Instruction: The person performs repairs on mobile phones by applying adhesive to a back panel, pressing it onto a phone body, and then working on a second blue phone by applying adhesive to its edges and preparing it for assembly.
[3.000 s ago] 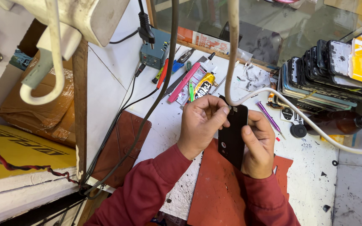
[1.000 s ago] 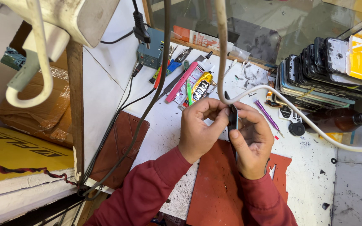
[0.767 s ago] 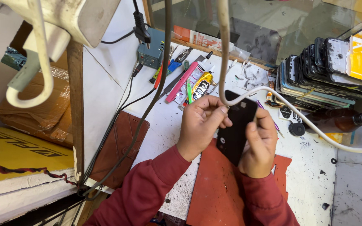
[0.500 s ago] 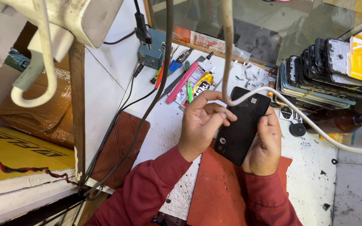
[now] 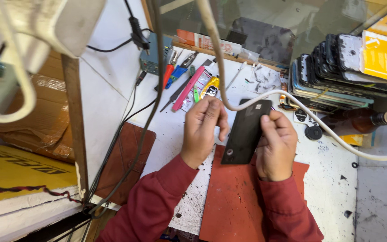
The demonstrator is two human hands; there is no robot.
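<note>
A black phone back panel is tilted above a red mat on the white surface. The right hand grips its right edge, thumb pressed on the face. The left hand is just beside the panel's left edge, fingers curled loosely and grasping nothing. A white cable arcs over the panel's top. Beyond lie a pink tool, a stack of phones and a brown bottle.

right hand holding black phone, left hand
</note>
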